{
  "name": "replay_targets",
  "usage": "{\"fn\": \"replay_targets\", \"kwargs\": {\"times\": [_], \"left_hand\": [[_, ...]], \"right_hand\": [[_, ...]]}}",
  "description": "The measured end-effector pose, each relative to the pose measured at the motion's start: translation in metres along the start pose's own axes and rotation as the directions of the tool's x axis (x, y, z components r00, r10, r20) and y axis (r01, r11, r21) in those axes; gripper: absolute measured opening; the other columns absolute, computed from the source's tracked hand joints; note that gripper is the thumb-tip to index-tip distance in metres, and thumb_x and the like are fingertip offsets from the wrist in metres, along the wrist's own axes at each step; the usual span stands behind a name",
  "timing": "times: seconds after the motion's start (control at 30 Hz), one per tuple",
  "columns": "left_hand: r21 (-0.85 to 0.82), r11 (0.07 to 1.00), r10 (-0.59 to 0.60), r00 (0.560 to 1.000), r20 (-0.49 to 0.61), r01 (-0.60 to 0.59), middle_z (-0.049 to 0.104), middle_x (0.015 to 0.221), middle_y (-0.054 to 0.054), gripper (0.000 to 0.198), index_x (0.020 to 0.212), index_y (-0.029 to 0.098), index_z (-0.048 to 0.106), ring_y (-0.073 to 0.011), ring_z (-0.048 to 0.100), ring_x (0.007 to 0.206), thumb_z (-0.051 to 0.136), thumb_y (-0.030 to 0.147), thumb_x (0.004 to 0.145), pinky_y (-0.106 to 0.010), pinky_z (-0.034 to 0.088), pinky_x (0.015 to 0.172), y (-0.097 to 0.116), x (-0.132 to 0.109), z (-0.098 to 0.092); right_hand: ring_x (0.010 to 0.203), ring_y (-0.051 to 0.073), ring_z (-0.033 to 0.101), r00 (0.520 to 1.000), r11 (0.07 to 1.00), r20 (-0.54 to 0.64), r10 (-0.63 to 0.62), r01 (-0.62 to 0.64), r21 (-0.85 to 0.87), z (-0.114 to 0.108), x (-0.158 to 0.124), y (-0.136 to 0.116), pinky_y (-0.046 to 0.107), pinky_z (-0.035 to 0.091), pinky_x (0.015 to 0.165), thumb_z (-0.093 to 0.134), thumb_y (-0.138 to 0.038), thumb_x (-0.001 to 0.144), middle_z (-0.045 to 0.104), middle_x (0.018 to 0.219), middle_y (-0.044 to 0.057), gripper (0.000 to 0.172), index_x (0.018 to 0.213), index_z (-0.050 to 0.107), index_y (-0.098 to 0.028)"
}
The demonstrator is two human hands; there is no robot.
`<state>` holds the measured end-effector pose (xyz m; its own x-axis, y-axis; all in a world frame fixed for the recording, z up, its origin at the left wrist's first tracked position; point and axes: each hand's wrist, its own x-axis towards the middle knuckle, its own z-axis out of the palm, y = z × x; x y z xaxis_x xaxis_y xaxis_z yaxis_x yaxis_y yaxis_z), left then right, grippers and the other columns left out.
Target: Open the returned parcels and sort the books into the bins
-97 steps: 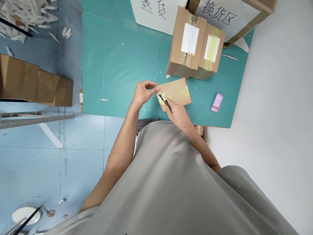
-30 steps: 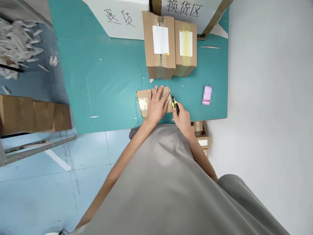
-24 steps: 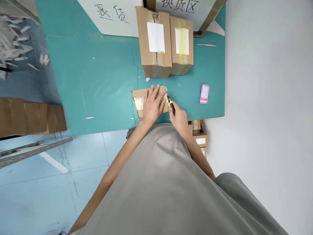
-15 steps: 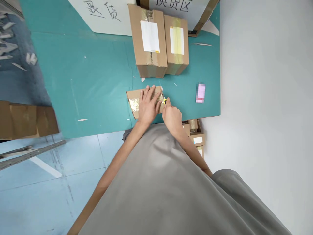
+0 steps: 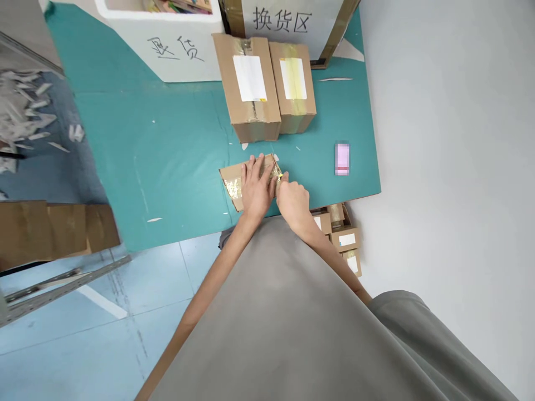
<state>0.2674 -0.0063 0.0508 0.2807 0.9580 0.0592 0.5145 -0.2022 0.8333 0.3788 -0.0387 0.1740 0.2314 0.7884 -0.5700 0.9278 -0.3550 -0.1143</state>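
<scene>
A small cardboard box (image 5: 230,174) with shiny clear tape across its top lies near the front edge of the green table. Flat on top of it rests my left hand (image 5: 256,189), fingers stretched and spread. My right hand (image 5: 293,200) is closed around a small utility knife (image 5: 280,177) with a yellow part, held at the box's right edge. Most of the knife is hidden inside my fist, and I cannot see its blade clearly.
Two taped cartons with white labels (image 5: 249,78) stand behind the small box. A white bin (image 5: 190,53) and a signed box (image 5: 288,22) are at the back. A blurred pink item (image 5: 341,159) lies to the right. More cartons (image 5: 346,239) sit below the table edge.
The view has tilted, showing more of the bin at the back. My right hand stays at the box's right edge, and less of the knife shows. My left hand keeps its place on the box.
</scene>
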Motion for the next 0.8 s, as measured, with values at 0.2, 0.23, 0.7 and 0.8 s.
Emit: {"fn": "replay_targets", "kwargs": {"times": [0.2, 0.23, 0.7, 0.8], "left_hand": [[0.031, 0.999, 0.004, 1.000, -0.018, -0.003, 0.055, 0.177, -0.006, 0.056, 0.154, 0.037, 0.071, -0.0346, 0.033, 0.176, 0.051, 0.069, 0.112, -0.064, 0.013, 0.147, 0.000, -0.003, 0.002], [0.034, 0.999, 0.008, 1.000, -0.017, -0.008, 0.055, 0.178, -0.006, 0.056, 0.154, 0.037, 0.071, -0.0346, 0.033, 0.176, 0.051, 0.068, 0.112, -0.064, 0.013, 0.147, 0.000, -0.004, 0.002], [0.129, 0.992, 0.014, 0.999, -0.046, -0.008, 0.053, 0.179, -0.010, 0.059, 0.159, 0.032, 0.069, -0.0315, 0.035, 0.175, 0.041, 0.064, 0.117, -0.062, 0.023, 0.145, -0.023, -0.034, -0.068], [0.120, 0.992, -0.021, 0.995, -0.099, 0.033, 0.048, 0.182, -0.010, 0.065, 0.162, 0.031, 0.067, -0.0308, 0.033, 0.177, 0.037, 0.067, 0.117, -0.058, 0.025, 0.145, -0.042, -0.053, -0.097]], "right_hand": [[0.121, 0.029, 0.083, 0.997, 0.999, 0.064, 0.033, -0.031, -0.025, 0.009, -0.013, 0.011, 0.037, 0.063, 0.100, 0.038, -0.007, 0.113, 0.082, 0.129, 0.027, 0.058, 0.170, 0.047, -0.003], [0.121, 0.029, 0.083, 0.997, 0.999, 0.069, 0.039, -0.037, -0.026, 0.010, -0.015, 0.012, 0.036, 0.063, 0.099, 0.039, -0.007, 0.113, 0.082, 0.129, 0.027, 0.056, 0.168, 0.050, -0.003], [0.113, 0.030, 0.083, 0.995, 0.945, -0.077, 0.060, -0.031, 0.326, 0.027, 0.025, 0.063, 0.037, 0.059, 0.101, 0.039, -0.030, 0.122, 0.085, 0.125, 0.022, 0.044, 0.149, 0.068, -0.011], [0.108, 0.024, 0.083, 0.997, 0.853, 0.064, 0.051, -0.077, 0.517, 0.066, 0.078, 0.062, 0.031, 0.061, 0.094, 0.046, -0.029, 0.121, 0.085, 0.121, 0.021, 0.036, 0.138, 0.069, -0.008]]}}
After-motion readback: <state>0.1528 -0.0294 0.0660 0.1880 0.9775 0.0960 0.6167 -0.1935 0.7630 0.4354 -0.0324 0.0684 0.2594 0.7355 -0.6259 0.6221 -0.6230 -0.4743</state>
